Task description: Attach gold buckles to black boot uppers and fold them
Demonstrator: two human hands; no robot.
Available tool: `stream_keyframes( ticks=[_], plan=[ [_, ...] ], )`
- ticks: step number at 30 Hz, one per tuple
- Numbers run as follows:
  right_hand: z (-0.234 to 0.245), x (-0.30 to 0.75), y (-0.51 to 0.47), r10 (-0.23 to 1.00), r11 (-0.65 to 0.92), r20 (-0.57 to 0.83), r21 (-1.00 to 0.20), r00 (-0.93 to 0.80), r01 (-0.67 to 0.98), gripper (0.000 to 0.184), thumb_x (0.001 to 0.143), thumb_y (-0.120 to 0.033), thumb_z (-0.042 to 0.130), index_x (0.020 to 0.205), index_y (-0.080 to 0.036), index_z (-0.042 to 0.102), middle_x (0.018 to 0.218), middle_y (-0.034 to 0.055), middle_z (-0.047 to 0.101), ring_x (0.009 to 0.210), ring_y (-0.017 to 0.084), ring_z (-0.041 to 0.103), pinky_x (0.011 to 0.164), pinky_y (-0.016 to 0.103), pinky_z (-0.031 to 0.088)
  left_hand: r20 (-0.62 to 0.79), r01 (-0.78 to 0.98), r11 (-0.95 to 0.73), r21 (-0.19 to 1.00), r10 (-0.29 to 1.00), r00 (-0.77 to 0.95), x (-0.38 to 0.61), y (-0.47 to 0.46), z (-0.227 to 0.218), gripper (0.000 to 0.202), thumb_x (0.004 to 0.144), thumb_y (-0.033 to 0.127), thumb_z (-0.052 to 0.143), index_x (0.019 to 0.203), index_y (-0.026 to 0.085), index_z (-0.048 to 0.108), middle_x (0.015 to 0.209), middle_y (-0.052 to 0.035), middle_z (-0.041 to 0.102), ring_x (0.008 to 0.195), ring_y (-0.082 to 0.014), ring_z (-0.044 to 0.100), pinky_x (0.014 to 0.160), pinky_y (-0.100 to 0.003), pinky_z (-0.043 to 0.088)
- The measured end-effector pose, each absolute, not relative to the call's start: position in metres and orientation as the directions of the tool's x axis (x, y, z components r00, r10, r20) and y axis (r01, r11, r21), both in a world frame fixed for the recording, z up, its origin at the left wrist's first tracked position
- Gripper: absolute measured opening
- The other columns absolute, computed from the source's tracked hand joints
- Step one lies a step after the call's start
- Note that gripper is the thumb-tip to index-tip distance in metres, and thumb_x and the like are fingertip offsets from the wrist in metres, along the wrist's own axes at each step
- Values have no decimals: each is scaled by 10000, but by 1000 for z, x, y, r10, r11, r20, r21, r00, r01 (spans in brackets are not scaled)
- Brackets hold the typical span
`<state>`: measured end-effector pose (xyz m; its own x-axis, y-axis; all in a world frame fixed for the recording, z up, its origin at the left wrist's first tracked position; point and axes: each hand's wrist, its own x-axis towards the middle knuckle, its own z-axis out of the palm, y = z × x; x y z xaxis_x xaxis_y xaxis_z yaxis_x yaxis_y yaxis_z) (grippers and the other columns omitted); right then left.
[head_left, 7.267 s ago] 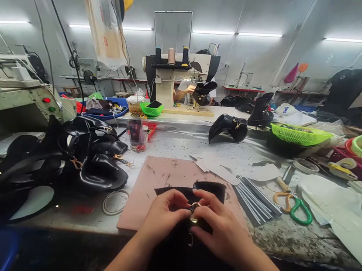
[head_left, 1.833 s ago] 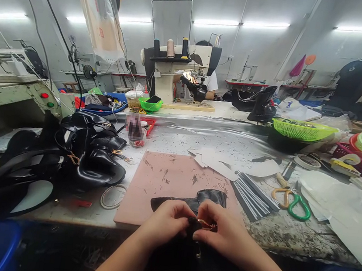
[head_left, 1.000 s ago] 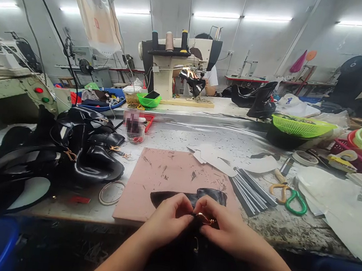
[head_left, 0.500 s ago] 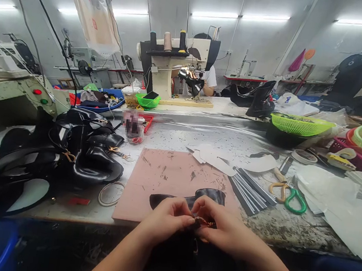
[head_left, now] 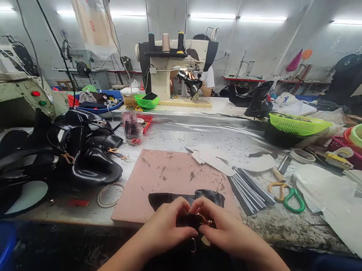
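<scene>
Both hands meet at the near edge of the pink board (head_left: 152,176), over a black leather shoe piece (head_left: 166,199) that lies partly on it. My right hand (head_left: 222,230) is closed on a gold-coloured metal buckle (head_left: 203,218) attached to dark material. My left hand (head_left: 168,226) is curled against the same dark material, thumb and forefinger a little apart; what its fingertips grip is hidden. Below the thumbs hangs a small metal ring (head_left: 193,245), hard to make out against the dark clothing.
Black shoe uppers with gold buckles (head_left: 68,157) pile up on the left. To the right lie dark strips (head_left: 253,192), green-and-tan-handled scissors (head_left: 295,200) and white sheets (head_left: 338,199). Beyond, a person (head_left: 209,77) works at a sewing machine (head_left: 162,71).
My left thumb has moved down and away from the forefinger, opening a gap. The buckle now shows between the hands, and the view has shifted slightly.
</scene>
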<state>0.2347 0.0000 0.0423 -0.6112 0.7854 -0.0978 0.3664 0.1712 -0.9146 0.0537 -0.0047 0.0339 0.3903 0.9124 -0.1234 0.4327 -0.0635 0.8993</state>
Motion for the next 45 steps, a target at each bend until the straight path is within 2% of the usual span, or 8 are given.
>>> stream_keyframes(
  ticks=[7, 13, 16, 22, 26, 35, 41, 45],
  plan=[
    [39, 242, 1, 809, 200, -130, -856, -573, 477, 291, 738, -89, 498, 981, -249, 479, 809, -13, 530, 802, 163, 496, 689, 274, 417, -164, 314, 55, 948, 930, 330, 53, 1, 31, 91, 635, 174, 625, 684, 155, 551, 713, -2, 595, 708, -154, 530, 664, -255, 387],
    [33, 242, 10, 731, -48, -143, -986, -667, 158, 258, 784, -267, 561, 1008, -213, 445, 759, -31, 517, 657, 118, 508, 646, 271, 403, -243, 214, 170, 962, 889, 388, 49, 4, 33, 129, 659, 228, 606, 753, 142, 585, 710, -7, 593, 671, -144, 526, 634, -261, 388],
    [34, 242, 10, 738, -94, -154, -987, -657, 127, 309, 789, -356, 564, 1023, -197, 438, 748, -26, 517, 668, 123, 496, 647, 274, 386, -241, 154, 194, 969, 882, 406, 51, 3, 33, 146, 666, 246, 599, 768, 148, 562, 712, -5, 593, 670, -146, 540, 602, -252, 388],
    [41, 237, 8, 796, 51, -101, -971, -596, 232, 217, 732, -200, 578, 930, -205, 489, 758, -25, 515, 730, 139, 491, 682, 276, 394, -229, 134, 191, 973, 889, 397, 51, 4, 34, 133, 666, 274, 600, 691, 146, 580, 571, 26, 559, 564, -109, 503, 581, -235, 372],
    [38, 232, 6, 806, 21, -145, -962, -574, 272, 242, 670, -141, 594, 859, -212, 461, 693, -45, 525, 675, 133, 499, 635, 262, 390, -224, 116, 193, 974, 886, 407, 49, 5, 32, 147, 665, 278, 604, 694, 136, 629, 578, 13, 577, 561, -110, 503, 576, -234, 369],
    [52, 230, -3, 824, 191, -187, -796, -534, 574, 404, 723, -107, 510, 1091, -263, 453, 750, -14, 570, 806, 197, 513, 746, 338, 401, -163, 119, 129, 984, 928, 336, 56, 1, 27, 122, 685, 261, 600, 702, 142, 618, 666, -5, 619, 646, -138, 538, 639, -253, 403],
    [47, 238, 1, 780, 124, -193, -885, -596, 449, 444, 720, -109, 534, 1129, -256, 444, 794, -14, 575, 822, 181, 541, 750, 320, 422, -212, 58, 205, 977, 900, 381, 49, 3, 25, 216, 689, 324, 622, 778, 127, 613, 667, 0, 586, 586, -104, 494, 577, -233, 375],
    [42, 240, 5, 804, 38, -162, -946, -572, 321, 269, 774, -241, 542, 1037, -208, 498, 794, -2, 598, 775, 170, 573, 738, 316, 450, -226, -11, 264, 964, 847, 481, 43, 4, 32, 301, 723, 387, 596, 906, 162, 516, 705, 11, 549, 585, -98, 487, 541, -222, 379]
  ],
)
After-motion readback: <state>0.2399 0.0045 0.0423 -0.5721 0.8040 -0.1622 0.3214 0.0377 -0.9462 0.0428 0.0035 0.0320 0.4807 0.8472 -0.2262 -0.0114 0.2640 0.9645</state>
